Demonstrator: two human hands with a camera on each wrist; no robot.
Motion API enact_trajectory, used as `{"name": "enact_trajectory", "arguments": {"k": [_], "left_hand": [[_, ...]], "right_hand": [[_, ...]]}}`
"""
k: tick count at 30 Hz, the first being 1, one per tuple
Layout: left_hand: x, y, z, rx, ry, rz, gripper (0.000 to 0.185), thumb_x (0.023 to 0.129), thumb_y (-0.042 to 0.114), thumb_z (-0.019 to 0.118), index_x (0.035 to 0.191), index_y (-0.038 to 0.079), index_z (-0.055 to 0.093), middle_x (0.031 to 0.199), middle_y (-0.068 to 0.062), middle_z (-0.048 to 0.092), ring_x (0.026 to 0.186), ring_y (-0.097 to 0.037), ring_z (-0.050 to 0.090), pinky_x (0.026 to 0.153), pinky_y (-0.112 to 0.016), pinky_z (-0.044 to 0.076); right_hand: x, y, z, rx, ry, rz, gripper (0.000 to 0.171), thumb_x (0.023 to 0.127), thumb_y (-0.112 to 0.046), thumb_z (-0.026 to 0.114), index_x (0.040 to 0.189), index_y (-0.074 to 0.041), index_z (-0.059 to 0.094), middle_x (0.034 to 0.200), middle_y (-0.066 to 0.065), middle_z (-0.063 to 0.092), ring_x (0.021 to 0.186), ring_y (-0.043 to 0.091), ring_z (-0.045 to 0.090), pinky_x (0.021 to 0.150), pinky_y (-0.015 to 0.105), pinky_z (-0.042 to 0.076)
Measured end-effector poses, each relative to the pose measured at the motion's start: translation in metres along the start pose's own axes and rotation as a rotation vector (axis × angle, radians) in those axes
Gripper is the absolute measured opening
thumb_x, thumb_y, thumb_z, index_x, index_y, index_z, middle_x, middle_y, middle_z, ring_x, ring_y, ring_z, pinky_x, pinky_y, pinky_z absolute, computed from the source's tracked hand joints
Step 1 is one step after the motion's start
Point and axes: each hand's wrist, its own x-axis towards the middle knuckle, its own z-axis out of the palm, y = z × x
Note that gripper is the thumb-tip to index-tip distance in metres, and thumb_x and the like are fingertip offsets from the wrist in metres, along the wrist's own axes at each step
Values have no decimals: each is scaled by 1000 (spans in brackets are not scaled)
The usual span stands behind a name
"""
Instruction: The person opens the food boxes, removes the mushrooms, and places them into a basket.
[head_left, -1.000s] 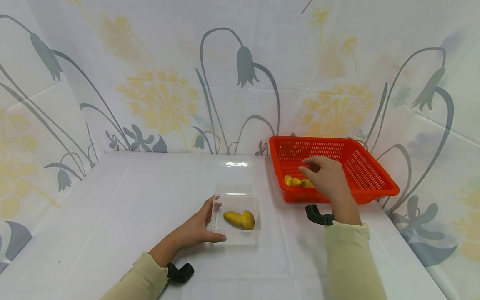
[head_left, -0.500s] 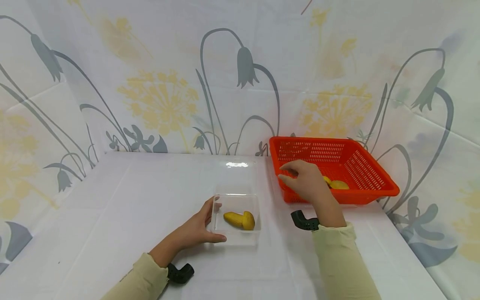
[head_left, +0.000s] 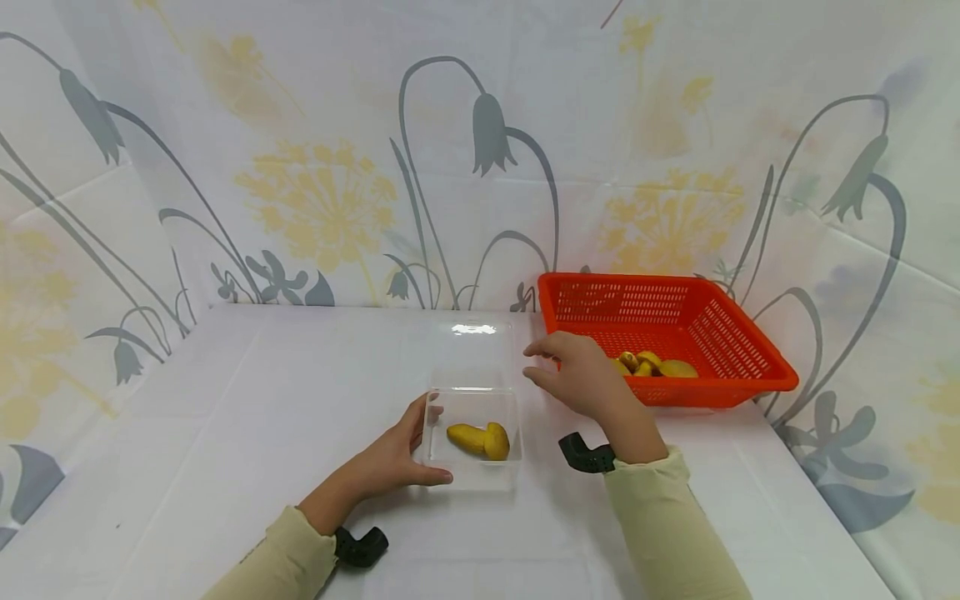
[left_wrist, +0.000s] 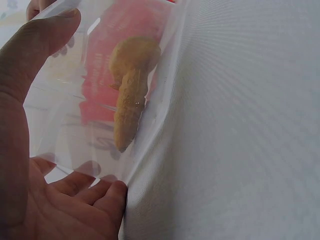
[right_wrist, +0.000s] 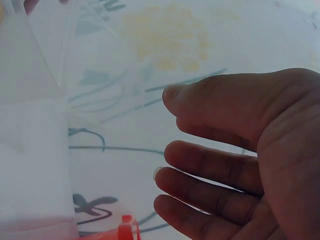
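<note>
Hands work over a white cloth-covered table [head_left: 247,433], w/ a flower-print backdrop [head_left: 322,192] behind and at both sides.

Left hand [head_left: 393,454] rests on the table at the left wall of a clear plastic container [head_left: 471,467], near-centre. Thumb lies along the container's near-left corner, fingers curl round the far-left edge, so it grips the box from the side. Left wrist view shows the same: thumb [left_wrist: 35,47] and fingers pressed to the see-through wall. Inside the box lie two yellow potato pieces [head_left: 480,439], touching each other, toward the right half. Box lid [head_left: 474,350] is folded open and lies flat on the far side.

Right hand [head_left: 573,375] hovers in the air btwn the container and an orange basket [head_left: 750,367], just right of the open lid and apart from it. Fingers are loosely spread, slightly bent, palm facing left; right wrist view shows nothing held btwn thumb and fingers [right_wrist: 210,170]. Hand overlaps the basket's near-left corner in the head view; can't tell if it touches the rim.

Basket sits far right on the table, perforated walls. Several more yellow potatoes [head_left: 652,365] lie in it near its front wall, just right of the right hand.

Both forearms wear pale beige sleeves [head_left: 660,525], each w/ a black wrist mount [head_left: 585,456].
</note>
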Motion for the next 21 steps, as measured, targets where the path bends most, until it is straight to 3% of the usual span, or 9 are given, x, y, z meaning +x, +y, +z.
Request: {"name": "enact_trajectory", "arguments": {"k": [11,21], "left_hand": [[0,0,-1,2,-14,-1,117,72,37,85,156,23,4,160,-8,25,150,-24,19,120,-49,22],[1,-2,0,4,-9,1,118,71,37,85,156,24,4,161,-8,25,150,-23,21,120,-50,22]], "right_hand": [[-3,-17,10,9,-65,-44,26,88,-27,72,112,-18,71,109,2,69,103,24,63,88,40,57],[-3,-34,31,17,-211,-100,27,87,-25,72,113,-18,71,116,1,69,107,22,63,90,38,57]]}}
